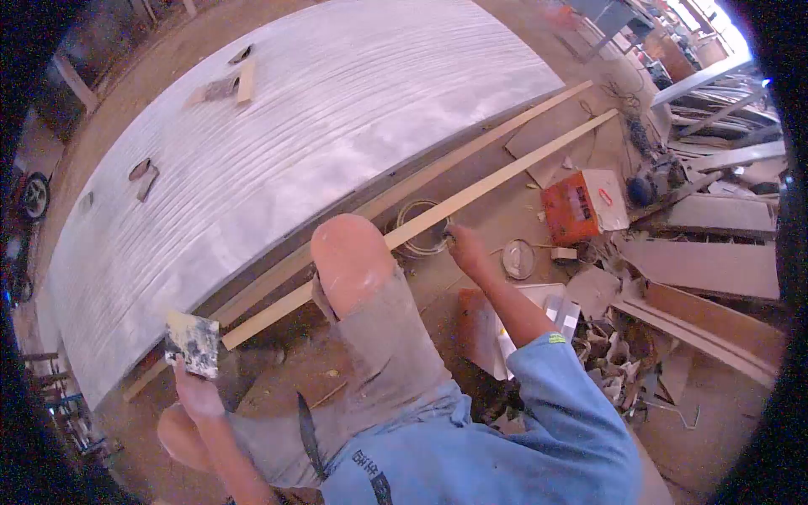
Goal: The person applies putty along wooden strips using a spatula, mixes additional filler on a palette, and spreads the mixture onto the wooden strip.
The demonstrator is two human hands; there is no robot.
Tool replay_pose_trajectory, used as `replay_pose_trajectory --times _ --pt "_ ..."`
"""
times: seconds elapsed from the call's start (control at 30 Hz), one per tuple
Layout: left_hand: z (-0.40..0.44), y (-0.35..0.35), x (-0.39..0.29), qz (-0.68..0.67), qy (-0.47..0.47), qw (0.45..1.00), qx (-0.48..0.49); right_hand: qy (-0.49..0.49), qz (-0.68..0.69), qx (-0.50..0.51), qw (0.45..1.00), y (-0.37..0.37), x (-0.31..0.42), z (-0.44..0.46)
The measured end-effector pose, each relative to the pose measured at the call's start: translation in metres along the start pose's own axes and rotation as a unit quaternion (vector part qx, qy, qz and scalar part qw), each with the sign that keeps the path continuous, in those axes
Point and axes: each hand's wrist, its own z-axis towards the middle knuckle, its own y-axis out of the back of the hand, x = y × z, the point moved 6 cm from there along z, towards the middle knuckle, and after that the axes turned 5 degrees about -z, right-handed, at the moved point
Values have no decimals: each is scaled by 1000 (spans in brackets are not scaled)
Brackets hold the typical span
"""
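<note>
Our L hand (200,396) is clamped on the near edge of a smeared plate (192,343), by one end of the wood strip (513,171); prob. light & stiff, maybe slick, best held there. Our R hand (465,250): can't tell its grip.

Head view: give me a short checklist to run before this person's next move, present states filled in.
1. Left hand has the smeared plate: ok, gripped at its lower edge.
2. Right hand has a firm grip on a tool: cannot tell; something dark shows at the fingers, too small to identify.
3. Wooden strip fully visible: not ok; the raised knee hides part of it.
4. Knee off the strip: cannot tell; contact is unclear.
5. Pale panel free of loose pieces: not ok, several lie on it.
</note>
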Motion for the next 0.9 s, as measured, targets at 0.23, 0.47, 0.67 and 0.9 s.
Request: replay_pose_trajectory --times 0.23,0.47,0.67,0.9 --pt "5 6 14 14 29 995 -98 23 -165 118 979 -49 13 61" --pt "25 12 22 28 60 995 -69 29 -60 174 982 -43 34 59" --pt "23 0 18 35 75 995 -57 46 -26 126 991 -151 -8 63" --pt "24 -5 22 41 94 993 -66 62 5 225 972 -179 0 65"
